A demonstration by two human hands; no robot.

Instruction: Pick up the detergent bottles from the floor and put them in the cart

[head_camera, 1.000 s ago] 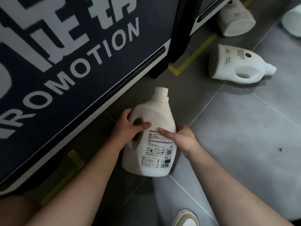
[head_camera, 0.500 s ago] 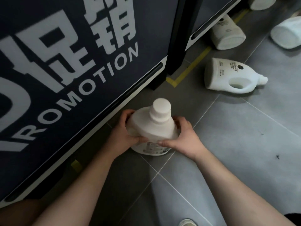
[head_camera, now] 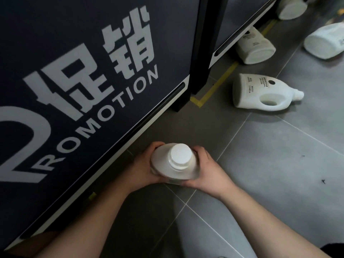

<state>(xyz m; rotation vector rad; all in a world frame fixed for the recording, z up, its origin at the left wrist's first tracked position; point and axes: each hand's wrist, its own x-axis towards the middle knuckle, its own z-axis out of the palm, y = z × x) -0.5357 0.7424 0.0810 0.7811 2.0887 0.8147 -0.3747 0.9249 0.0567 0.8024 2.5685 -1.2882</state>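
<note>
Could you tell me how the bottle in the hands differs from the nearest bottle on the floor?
The held bottle is upright, cap toward the camera; the floor bottle lies on its side, cap pointing right. The left hand and right hand grip the held bottle; nothing touches the floor bottle. Both are white.

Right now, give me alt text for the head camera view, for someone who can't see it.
The left hand and right hand grip an upright white detergent bottle, seen cap-first from above, over a grey tiled floor. A dark panel lettered ROMOTION fills the left; a fallen bottle lies on its side to the right, with three more beyond.
</note>
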